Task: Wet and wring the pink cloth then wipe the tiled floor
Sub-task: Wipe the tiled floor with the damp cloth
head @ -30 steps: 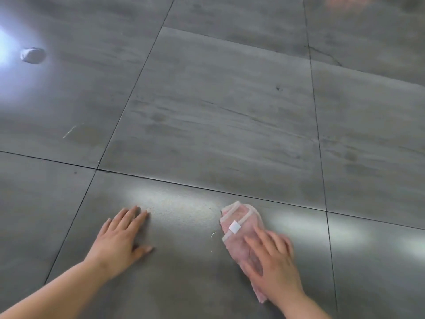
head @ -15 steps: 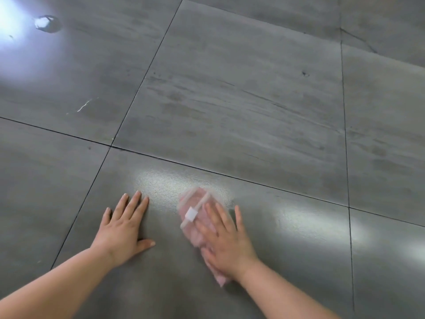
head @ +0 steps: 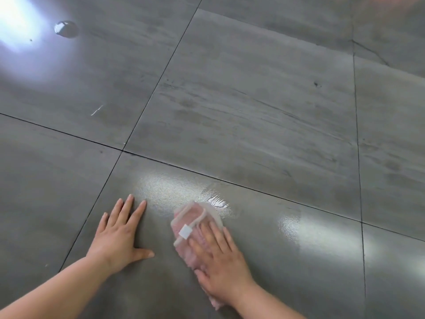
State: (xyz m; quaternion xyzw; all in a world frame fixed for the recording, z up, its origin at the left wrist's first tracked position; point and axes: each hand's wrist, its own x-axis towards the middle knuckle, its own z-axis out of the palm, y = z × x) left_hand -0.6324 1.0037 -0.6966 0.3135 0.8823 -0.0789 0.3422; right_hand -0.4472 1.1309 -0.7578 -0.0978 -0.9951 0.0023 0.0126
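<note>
The folded pink cloth [head: 192, 223], with a pale hem and a small white tag, lies flat on the grey tiled floor [head: 253, 116]. My right hand [head: 220, 259] presses down on its near half, fingers spread over it; the far end pokes out beyond my fingertips. A wet shiny streak [head: 216, 200] shows on the tile just past the cloth. My left hand [head: 119, 238] rests flat on the same tile, a hand's width left of the cloth, palm down and fingers apart, holding nothing.
Dark grout lines split the floor into large tiles. A small round drop or bump [head: 65, 28] sits far left by a bright glare patch. A short white scratch [head: 96, 110] marks the left tile, and glare patches lie to the right.
My right hand has slid the cloth leftward toward my left hand, then slightly forward, leaving a wet streak. My left hand has stayed planted on the tile.
</note>
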